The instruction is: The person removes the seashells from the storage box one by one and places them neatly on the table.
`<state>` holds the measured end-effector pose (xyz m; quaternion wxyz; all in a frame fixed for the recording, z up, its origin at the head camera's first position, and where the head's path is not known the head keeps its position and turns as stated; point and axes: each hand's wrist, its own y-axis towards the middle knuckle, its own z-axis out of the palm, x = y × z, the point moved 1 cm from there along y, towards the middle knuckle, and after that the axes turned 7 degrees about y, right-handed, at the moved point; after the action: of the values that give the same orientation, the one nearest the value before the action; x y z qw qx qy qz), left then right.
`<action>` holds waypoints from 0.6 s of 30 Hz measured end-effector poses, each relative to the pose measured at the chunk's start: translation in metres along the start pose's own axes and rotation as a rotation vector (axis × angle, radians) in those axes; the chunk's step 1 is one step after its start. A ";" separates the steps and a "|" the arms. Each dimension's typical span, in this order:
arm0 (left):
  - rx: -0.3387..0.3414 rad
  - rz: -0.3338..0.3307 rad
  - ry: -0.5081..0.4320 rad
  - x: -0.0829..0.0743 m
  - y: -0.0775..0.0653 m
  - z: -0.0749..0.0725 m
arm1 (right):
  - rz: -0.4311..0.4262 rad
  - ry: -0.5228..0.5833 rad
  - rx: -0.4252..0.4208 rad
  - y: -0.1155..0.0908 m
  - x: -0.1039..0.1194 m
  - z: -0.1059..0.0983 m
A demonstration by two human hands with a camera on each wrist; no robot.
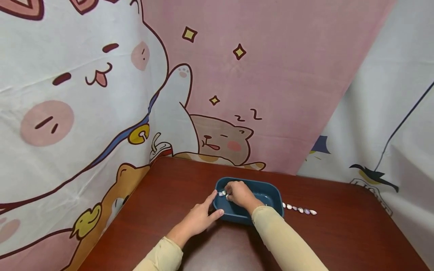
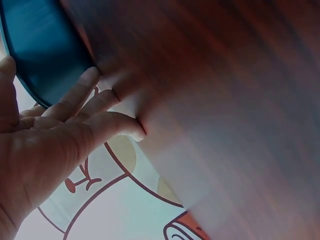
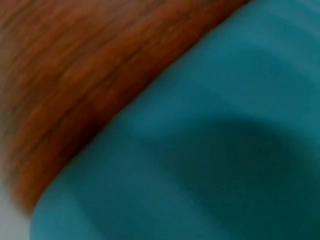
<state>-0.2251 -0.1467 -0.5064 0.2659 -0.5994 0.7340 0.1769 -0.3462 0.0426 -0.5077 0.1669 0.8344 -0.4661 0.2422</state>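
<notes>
A dark blue-green plastic basin [image 1: 237, 218] stands on the table. My left hand [image 1: 200, 216] rests against its left end with fingers extended; in the left wrist view that hand [image 2: 55, 145] spreads its fingers by the basin's side [image 2: 47, 50]. Inside the basin's left part, my right hand [image 1: 240, 194] reaches down with curled fingers, pinching a small whitish shell-like piece [image 1: 227, 197] at the fingertips. Similar white and purplish pieces [image 1: 221, 194] lie just left of those fingers. Only the blurred basin [image 3: 125, 175] and table show in the right wrist view, no hand.
On the table right of the basin, several small white and purplish pieces [image 1: 300, 210] form a row. The reddish-brown wooden table [image 1: 339, 241] meets a cartoon-printed cloth [image 1: 278, 94] at its back and left edges.
</notes>
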 end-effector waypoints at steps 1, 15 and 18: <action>0.002 0.001 -0.001 0.000 0.000 0.000 | -0.002 -0.029 0.004 0.000 0.000 0.000; -0.025 0.037 0.026 -0.001 -0.002 0.002 | -0.071 0.058 -0.236 -0.068 -0.034 -0.088; -0.038 0.043 0.026 -0.003 -0.002 -0.001 | 0.055 0.034 -0.324 -0.107 -0.089 -0.138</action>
<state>-0.2233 -0.1450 -0.5040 0.2409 -0.5905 0.7468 0.1887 -0.3287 0.2286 -0.4489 0.3004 0.7792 -0.5191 0.1823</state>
